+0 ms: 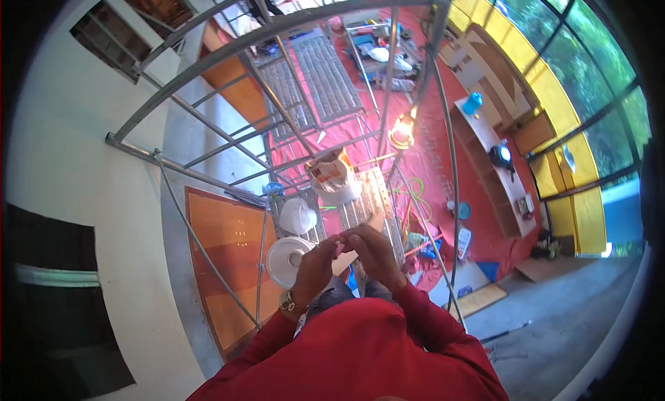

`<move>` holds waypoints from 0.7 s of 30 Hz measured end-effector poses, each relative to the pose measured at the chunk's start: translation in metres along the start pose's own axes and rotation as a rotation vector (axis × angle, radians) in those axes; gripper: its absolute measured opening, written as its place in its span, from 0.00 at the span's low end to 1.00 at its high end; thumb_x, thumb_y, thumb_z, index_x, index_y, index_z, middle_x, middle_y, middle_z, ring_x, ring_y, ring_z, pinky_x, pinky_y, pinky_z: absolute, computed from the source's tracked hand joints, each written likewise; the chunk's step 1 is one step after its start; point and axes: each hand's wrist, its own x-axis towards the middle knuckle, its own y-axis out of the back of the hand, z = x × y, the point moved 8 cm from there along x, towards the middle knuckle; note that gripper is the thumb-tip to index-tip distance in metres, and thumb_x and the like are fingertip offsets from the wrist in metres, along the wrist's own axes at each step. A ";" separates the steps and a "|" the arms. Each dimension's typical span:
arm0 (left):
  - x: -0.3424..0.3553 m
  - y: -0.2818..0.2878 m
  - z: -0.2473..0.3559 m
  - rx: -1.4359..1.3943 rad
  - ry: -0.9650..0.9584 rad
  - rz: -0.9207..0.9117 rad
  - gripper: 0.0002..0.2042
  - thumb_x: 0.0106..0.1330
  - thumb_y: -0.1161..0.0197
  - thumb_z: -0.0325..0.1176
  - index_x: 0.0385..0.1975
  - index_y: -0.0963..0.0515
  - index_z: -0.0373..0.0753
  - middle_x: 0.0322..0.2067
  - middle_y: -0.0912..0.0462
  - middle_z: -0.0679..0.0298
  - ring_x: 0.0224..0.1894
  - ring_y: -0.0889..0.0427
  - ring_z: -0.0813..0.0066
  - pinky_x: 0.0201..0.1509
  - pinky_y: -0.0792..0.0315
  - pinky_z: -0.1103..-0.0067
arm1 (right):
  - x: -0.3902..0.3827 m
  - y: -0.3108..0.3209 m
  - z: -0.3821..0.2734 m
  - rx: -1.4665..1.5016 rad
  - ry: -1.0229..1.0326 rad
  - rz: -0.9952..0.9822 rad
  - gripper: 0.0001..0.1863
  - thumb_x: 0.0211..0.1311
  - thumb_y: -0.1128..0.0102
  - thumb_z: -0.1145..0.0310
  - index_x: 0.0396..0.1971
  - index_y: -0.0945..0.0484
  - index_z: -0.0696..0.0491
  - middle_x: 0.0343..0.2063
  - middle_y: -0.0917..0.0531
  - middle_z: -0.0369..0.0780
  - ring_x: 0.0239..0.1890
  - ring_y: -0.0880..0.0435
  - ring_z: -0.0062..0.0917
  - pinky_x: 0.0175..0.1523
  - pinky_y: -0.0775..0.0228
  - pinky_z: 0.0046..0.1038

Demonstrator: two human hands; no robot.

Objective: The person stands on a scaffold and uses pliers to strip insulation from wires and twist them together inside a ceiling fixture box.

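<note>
Pink and small, a piece (339, 248) is being pinched in the fingertips of the left hand (316, 269), below the bag (331, 170) in view; its kind cannot be told. The left thumb and forefinger are being held together on it. The right hand's (377, 257) fingers are being curled inward, their tips held close to the piece; whether it is being touched or clamped by them cannot be told. Below and left of the bag, a tub (298, 217) and a bucket (282, 264) are being shown; above and right of it, light is being given off by a lamp (402, 132).
</note>
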 end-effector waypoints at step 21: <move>0.215 0.080 0.030 0.034 -0.204 0.220 0.20 0.66 0.41 0.22 0.58 0.23 0.41 0.41 0.13 0.52 0.37 0.12 0.51 0.36 0.20 0.63 | 0.285 0.037 -0.042 0.140 -0.187 -0.163 0.20 0.79 0.50 0.59 0.29 0.20 0.57 0.20 0.21 0.34 0.21 0.26 0.15 0.27 0.33 0.24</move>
